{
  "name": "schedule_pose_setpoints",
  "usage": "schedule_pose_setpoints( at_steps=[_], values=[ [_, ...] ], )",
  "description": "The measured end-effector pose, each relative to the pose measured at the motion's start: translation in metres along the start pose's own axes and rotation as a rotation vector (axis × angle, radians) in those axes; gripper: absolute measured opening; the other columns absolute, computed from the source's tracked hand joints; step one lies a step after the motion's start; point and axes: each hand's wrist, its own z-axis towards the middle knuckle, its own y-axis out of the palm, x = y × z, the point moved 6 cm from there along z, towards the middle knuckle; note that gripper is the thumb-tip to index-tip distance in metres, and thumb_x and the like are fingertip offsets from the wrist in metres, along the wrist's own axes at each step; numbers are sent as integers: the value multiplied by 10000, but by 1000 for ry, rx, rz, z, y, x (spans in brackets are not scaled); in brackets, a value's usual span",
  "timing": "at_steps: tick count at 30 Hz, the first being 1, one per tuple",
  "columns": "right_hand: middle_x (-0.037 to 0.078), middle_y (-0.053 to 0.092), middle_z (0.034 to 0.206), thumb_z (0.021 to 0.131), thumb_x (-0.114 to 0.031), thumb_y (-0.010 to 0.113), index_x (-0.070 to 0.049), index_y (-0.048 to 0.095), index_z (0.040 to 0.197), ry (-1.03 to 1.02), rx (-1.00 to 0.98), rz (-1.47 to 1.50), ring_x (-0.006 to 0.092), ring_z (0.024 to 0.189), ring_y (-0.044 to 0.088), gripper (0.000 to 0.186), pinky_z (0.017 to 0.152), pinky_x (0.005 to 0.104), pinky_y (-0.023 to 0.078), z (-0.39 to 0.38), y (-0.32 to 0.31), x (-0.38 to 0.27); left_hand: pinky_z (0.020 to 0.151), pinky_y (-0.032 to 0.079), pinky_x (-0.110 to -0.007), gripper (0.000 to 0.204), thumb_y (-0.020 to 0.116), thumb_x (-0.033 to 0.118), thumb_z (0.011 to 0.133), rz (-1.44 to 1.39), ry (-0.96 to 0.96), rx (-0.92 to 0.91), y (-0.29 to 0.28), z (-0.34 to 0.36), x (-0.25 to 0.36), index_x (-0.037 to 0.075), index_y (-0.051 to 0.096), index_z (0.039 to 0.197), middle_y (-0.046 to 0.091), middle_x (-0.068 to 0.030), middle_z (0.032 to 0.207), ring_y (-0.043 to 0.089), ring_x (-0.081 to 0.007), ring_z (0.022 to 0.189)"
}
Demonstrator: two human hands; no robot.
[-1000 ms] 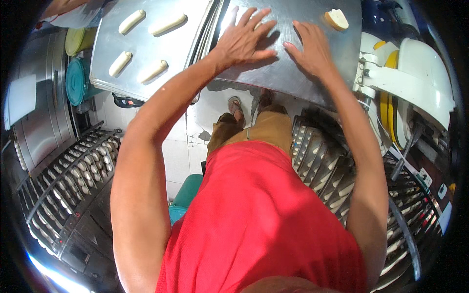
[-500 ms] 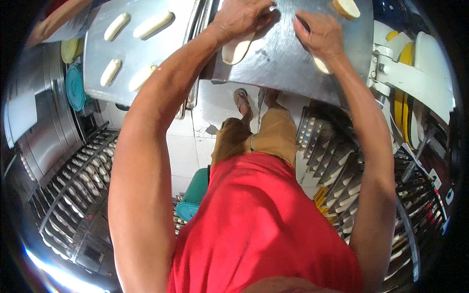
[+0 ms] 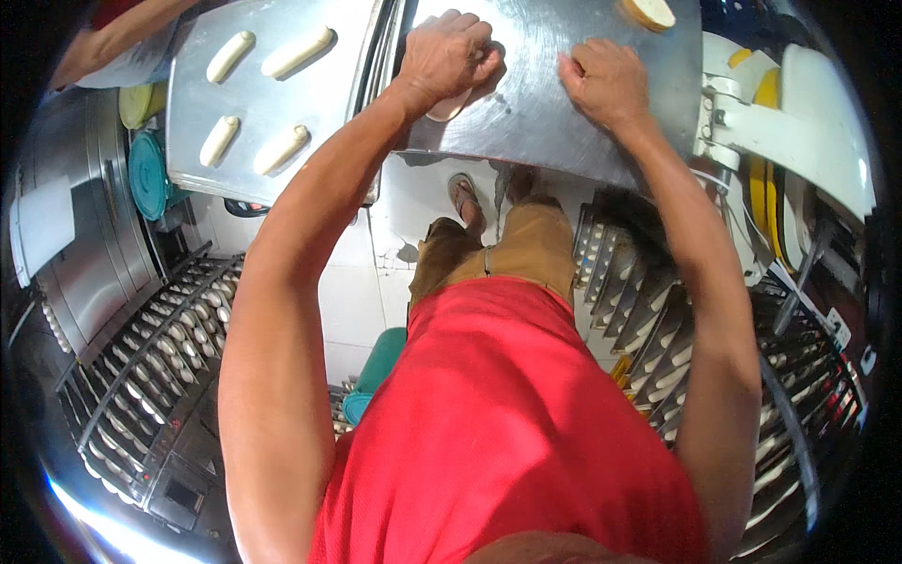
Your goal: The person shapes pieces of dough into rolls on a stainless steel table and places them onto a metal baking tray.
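Observation:
My left hand [image 3: 449,56] is curled, knuckles up, over flattened pale dough [image 3: 446,108] on the steel worktop [image 3: 526,122], hiding most of it. My right hand [image 3: 606,85] is curled on the same worktop to the right; whether dough lies under it is hidden. A cut bread piece or similar cream lump with a brown side [image 3: 648,13] sits at the back right. On a metal tray [image 3: 263,80] to the left lie several shaped dough rolls [image 3: 297,53].
Another person's arm [image 3: 113,38] is at upper left. Racks of dough-filled trays stand at left [image 3: 160,357] and right [image 3: 648,348]. A white machine [image 3: 789,141] adjoins the worktop's right side; teal lidded containers [image 3: 148,174] stand left.
Both hands went from spread fingers to curled ones. Dough that showed under my right hand half a second ago is now out of sight; the dough under my left is more covered.

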Motion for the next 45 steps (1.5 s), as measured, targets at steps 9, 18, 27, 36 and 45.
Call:
schedule_pose_setpoints(
  at_steps=[9,18,27,36,45],
  values=[
    [152,649,952,913,-428,685,-25,698,980,-183,270,-60,355,929,631,409,848,476,501,-1,-14,-13,1035,449,-487,602,636,626,924,43,-37,25,1,-10,2,91,673,1198,629,-167,1280,576,-339,1226],
    [111,640,808,920,-418,676,-91,617,787,-36,47,19,356,811,629,358,705,497,481,20,7,20,678,550,-414,311,697,409,837,-40,-18,105,-3,16,-10,107,693,764,655,-67,796,665,-278,756],
    [83,698,886,918,-467,673,-94,668,828,-166,295,47,324,864,644,384,859,507,470,-27,-24,-10,966,488,-452,587,647,670,882,73,58,5,-16,-33,12,135,700,1118,640,-117,1191,594,-291,1179],
    [81,654,828,913,-484,679,-103,621,759,26,-45,22,296,868,639,415,791,484,470,10,7,6,688,556,-432,294,707,370,798,-177,24,34,-17,10,5,95,696,694,669,-111,763,668,-311,752],
    [100,691,897,883,-529,699,-89,680,844,-98,144,76,330,876,637,441,827,512,450,-29,-21,-8,989,494,-484,734,622,724,880,28,40,-168,-16,-60,13,59,670,1187,610,-189,1358,617,-356,1170]
  ],
)
